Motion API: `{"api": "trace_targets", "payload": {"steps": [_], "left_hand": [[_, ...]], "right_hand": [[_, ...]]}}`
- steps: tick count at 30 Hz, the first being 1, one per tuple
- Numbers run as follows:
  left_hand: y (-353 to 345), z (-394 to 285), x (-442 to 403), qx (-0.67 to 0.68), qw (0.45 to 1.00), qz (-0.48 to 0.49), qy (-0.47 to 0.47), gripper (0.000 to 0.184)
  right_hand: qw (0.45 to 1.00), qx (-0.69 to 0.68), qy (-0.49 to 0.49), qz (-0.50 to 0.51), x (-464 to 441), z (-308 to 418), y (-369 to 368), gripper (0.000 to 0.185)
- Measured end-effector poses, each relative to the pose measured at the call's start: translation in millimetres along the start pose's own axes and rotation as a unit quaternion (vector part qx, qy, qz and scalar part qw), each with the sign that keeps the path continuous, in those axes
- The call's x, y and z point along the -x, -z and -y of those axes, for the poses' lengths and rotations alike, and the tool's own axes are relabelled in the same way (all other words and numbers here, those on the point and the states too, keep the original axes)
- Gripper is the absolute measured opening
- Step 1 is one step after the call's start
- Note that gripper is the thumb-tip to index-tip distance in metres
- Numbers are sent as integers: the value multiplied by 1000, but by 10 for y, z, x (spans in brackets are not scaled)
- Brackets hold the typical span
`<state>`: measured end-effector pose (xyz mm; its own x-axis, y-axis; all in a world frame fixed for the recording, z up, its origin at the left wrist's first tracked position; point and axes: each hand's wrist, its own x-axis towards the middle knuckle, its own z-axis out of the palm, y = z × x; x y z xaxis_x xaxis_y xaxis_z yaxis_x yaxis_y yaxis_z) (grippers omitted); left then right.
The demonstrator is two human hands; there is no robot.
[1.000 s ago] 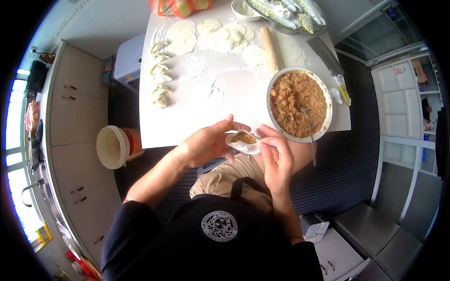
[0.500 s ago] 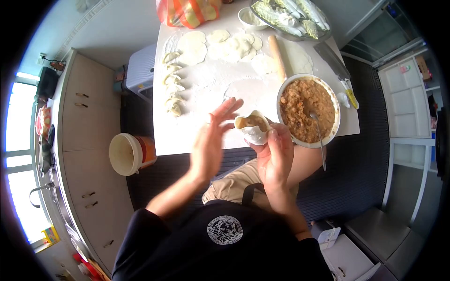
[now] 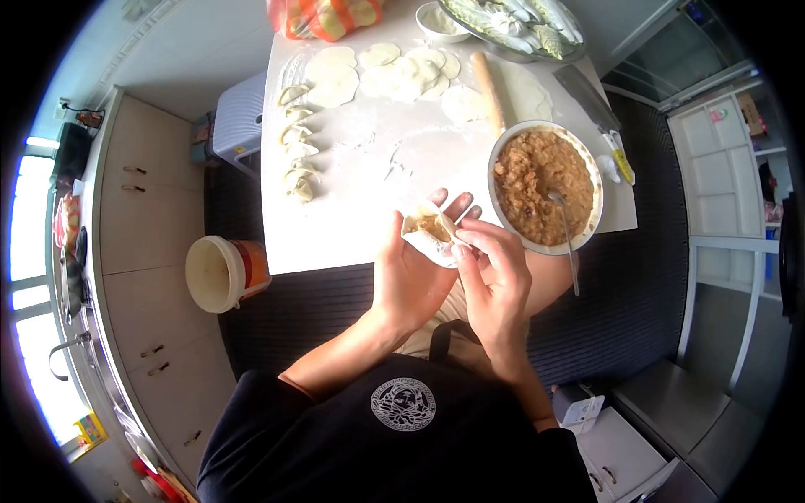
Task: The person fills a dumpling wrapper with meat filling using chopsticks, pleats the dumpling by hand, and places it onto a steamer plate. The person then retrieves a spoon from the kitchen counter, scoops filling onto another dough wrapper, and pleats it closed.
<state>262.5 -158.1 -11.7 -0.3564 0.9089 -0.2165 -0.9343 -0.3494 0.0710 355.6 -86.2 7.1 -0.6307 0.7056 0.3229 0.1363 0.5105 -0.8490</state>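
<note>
A partly folded dumpling (image 3: 430, 228), with brown filling showing in its opening, is between my two hands just off the table's front edge. My left hand (image 3: 411, 277) cups it from below, thumb along its left side and fingers behind it. On its right rim, the thumb and fingertips of my right hand (image 3: 495, 272) pinch the dough. To the right, a bowl of meat filling (image 3: 545, 189) has a spoon (image 3: 568, 239) leaning in it. Several folded dumplings (image 3: 299, 151) stand in a column at the table's left.
Round dough wrappers (image 3: 411, 74) lie across the floury table (image 3: 352, 226). A rolling pin (image 3: 486, 92), a cleaver (image 3: 583, 96) and a basin of cabbage leaves (image 3: 511, 25) are farther back. A white bucket (image 3: 220, 275) stands on the floor at left.
My left hand has come in from the left and now cups the dumpling from below. The dumpling has shifted slightly left, with my right hand still pinching it.
</note>
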Motion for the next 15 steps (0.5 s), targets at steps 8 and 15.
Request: {"api": "trace_targets", "payload": {"steps": [8, 15], "left_hand": [[18, -32, 24, -77, 996, 21, 44, 46], [-34, -46, 79, -106, 988, 3, 112, 43]], "right_hand": [[996, 30, 86, 1, -9, -81, 150, 14], [993, -11, 117, 9, 68, -101, 191, 14]]}}
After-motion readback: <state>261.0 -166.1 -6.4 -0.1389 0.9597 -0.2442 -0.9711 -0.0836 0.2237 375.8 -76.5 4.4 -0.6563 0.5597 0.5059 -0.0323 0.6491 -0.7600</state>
